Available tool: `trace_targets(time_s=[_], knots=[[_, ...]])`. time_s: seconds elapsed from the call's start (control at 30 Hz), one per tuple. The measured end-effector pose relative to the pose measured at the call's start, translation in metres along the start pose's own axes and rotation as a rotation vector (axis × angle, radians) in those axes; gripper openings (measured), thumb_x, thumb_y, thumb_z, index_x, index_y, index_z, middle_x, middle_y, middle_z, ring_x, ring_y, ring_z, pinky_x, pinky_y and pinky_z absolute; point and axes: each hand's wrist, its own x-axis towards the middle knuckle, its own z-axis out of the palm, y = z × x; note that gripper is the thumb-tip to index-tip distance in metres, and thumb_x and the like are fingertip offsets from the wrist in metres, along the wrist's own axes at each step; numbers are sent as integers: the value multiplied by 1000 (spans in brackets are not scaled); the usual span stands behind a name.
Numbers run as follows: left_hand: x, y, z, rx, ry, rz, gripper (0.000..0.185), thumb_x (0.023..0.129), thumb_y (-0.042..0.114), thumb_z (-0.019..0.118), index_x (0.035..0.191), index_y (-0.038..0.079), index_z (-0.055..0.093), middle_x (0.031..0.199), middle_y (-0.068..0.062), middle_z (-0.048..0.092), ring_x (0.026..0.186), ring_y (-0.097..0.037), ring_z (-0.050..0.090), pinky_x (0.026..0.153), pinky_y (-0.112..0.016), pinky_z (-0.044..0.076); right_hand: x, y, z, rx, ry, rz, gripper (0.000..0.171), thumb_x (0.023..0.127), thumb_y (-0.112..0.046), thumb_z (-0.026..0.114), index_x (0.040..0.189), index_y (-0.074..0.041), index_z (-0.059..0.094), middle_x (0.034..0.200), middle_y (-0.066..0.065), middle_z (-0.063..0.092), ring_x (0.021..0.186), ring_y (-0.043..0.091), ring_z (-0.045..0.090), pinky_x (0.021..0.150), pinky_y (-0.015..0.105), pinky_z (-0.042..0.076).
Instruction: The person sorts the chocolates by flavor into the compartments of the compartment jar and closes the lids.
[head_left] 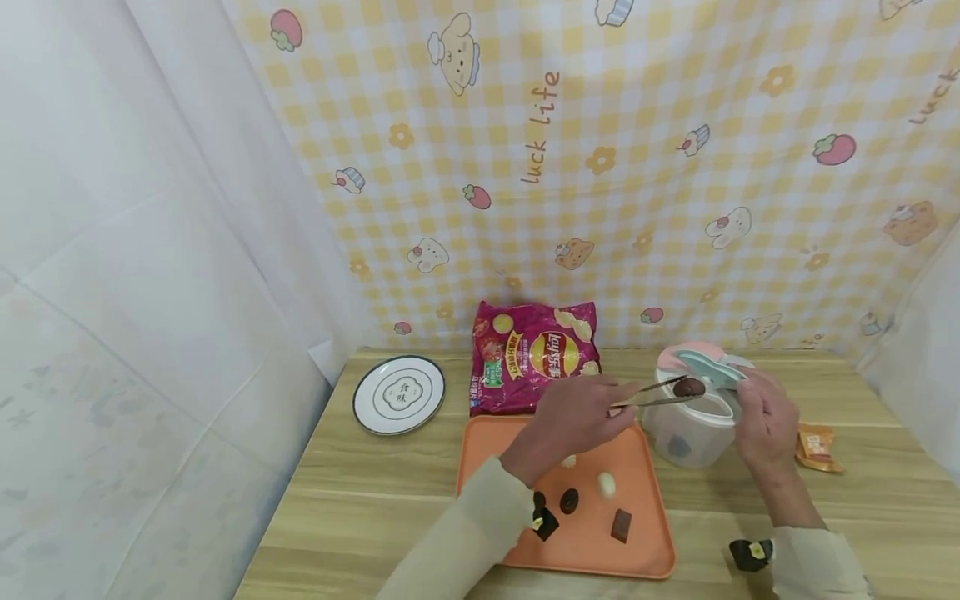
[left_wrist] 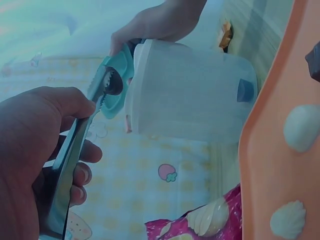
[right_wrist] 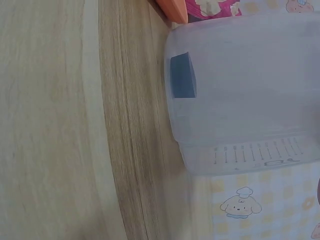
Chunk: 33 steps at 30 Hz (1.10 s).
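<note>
A wooden table (head_left: 375, 500) stands before a yellow checked backdrop (head_left: 637, 167); items follow in descending size. An orange tray (head_left: 645, 533) lies at the near centre and carries small sweets: two pale shell-shaped pieces (head_left: 606, 484), a dark round piece (head_left: 569, 500) and a brown square piece (head_left: 621, 525). A magenta crisp bag (head_left: 534, 354) leans against the backdrop just beyond the tray. To the far left sits a white plate (head_left: 398, 394) with a dark rim, well apart from the tray. Right of the tray stands a translucent white container (head_left: 690, 429), (left_wrist: 200, 95), (right_wrist: 240, 90), touching the table; its teal lid (head_left: 708, 368) is tipped up at the far rim, apparently to expose the opening. The right hand (head_left: 765, 421) rests at the container's right side with fingers curled about the lid and rim, seemingly steadying it. The left hand (head_left: 573, 417), (left_wrist: 30, 150) is clenched around metal tongs (head_left: 652, 396), (left_wrist: 75, 150), whose serrated tips pinch a dark round sweet (head_left: 688, 387), (left_wrist: 113, 82) directly over the container's mouth, held clear of the rim. An orange wrapper (head_left: 816, 447) lies just right of the container.
</note>
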Motion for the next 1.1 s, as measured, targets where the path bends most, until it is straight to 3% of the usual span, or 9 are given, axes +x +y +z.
trace_targets(time_s=[0.1,0.27,0.5,0.77,1.1], knots=[[5,4,5,50,25,4,37,102,44,59,138,37,68,70,15,54,48,-4,29,42,-18,22,0,3,1,18,13,-36,32,103,-6,47,109,14,71,116,-28,62,114,-7,53,98,14,37],[7,8,13,35,2,-13,37,102,44,61,138,36,68,80,15,63,47,-3,30,41,-16,23,0,6,2,37,26,-90,30,102,-3,47,107,16,70,118,-26,63,116,-6,54,98,14,38],[5,8,18,-17,-37,-31,37,103,42,61,138,34,68,80,13,62,48,-3,32,41,-15,25,0,0,0,10,5,-34,33,104,-7,46,109,15,70,116,-29,61,116,-8,52,98,13,37],[5,9,15,-2,-38,-32,39,102,43,63,140,34,66,80,13,64,49,-3,34,41,-14,26,0,-3,0,-21,-10,9,34,105,-9,45,111,12,71,116,-30,59,115,-9,51,98,13,36],[5,10,14,-43,-57,-57,40,100,43,64,138,32,68,91,12,69,51,-2,37,41,-14,27,0,-4,-1,-26,-10,5,34,105,-10,46,112,12,71,116,-30,59,115,-10,51,97,13,36]])
